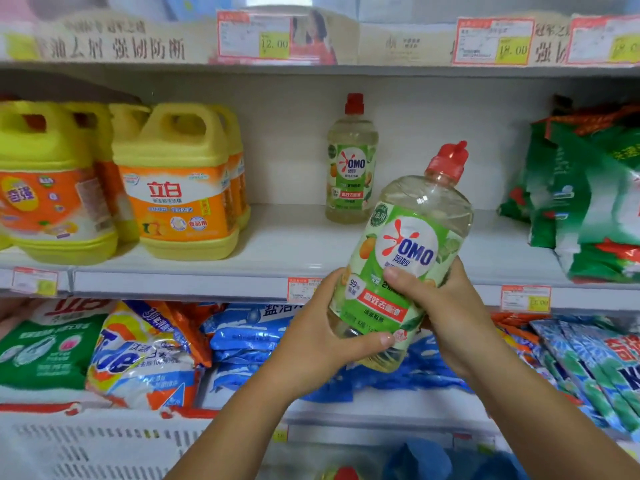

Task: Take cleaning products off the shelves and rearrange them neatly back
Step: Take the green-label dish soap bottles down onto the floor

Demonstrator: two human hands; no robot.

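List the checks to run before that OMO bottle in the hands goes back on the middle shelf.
1. Grip: left hand and right hand both hold the held OMO bottle: ok.
2. Bottle upright: it tilts to the right: not ok.
3. Label faces front: ok.
4. Red cap closed tight: cannot tell.
5. Bare space on the middle shelf beside the standing OMO bottle: ok.
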